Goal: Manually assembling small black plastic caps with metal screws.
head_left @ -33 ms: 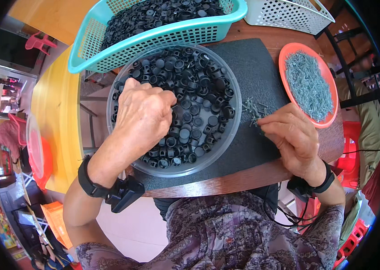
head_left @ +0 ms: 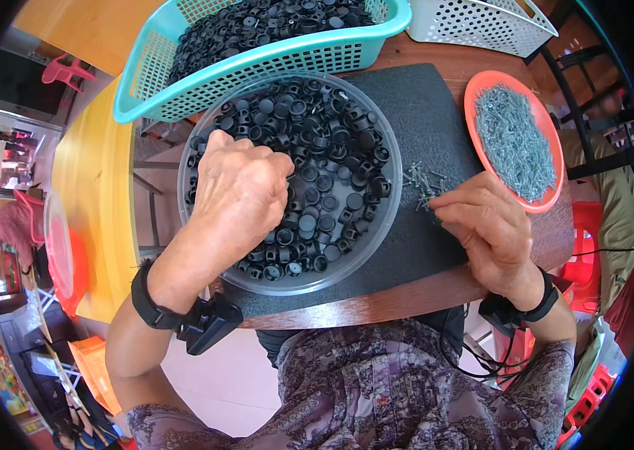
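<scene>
My left hand point(head_left: 242, 184) is closed, its back turned up, over a clear round plastic basin point(head_left: 394, 202) filled with small black round plastic caps point(head_left: 327, 202). What its curled fingers hold, if anything, is hidden. To the right, my right hand point(head_left: 489, 229) has thumb and index finger pinched together at the edge of a small loose heap of thin metal springs point(head_left: 426, 180) on a black mat point(head_left: 426, 247). Its fingertips touch the heap, and whatever sits between them is too small to make out.
An orange-red plate point(head_left: 474, 131) heaped with the same metal pieces stands beyond my right hand. Behind the basin is a turquoise basket point(head_left: 279, 64) of black plastic parts, with a white perforated basket point(head_left: 474, 30) to its right. The wooden table's edge point(head_left: 377, 307) curves close to my body.
</scene>
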The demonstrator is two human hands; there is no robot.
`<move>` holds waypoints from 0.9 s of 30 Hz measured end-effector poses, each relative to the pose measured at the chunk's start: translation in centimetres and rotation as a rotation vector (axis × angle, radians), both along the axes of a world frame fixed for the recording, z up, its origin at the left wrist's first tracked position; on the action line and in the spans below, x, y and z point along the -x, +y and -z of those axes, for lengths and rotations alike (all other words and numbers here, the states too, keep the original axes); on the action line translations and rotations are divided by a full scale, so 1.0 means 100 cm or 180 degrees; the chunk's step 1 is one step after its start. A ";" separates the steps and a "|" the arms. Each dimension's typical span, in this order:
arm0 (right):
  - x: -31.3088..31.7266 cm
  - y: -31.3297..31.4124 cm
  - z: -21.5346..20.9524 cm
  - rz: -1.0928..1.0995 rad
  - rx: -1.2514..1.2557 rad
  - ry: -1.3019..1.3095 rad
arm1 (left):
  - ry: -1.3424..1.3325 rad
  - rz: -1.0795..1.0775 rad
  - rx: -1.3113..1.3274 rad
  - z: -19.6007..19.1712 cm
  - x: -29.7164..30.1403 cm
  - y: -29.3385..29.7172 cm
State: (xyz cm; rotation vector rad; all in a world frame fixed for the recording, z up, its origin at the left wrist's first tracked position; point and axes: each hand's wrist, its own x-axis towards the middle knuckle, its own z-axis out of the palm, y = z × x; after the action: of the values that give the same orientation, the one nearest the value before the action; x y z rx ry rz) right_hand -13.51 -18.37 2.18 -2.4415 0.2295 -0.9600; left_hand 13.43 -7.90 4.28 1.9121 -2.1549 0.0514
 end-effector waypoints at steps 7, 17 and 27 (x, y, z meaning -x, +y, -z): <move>0.000 0.002 -0.002 0.0016 0.0010 0.0053 | -0.0945 0.0149 -0.0151 -0.004 0.013 -0.010; -0.003 0.004 0.001 -0.0069 -0.0044 -0.0020 | -0.0816 0.0284 -0.0561 -0.011 -0.005 -0.022; -0.004 0.003 0.003 -0.0049 -0.0083 -0.0005 | -0.0575 0.0272 -0.0614 -0.007 -0.011 -0.014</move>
State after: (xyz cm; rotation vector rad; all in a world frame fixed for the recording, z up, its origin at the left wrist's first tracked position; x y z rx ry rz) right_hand -13.16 -18.07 1.92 -2.4153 0.2208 -0.9465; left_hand 14.52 -9.29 4.95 1.9832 -2.4386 -0.0002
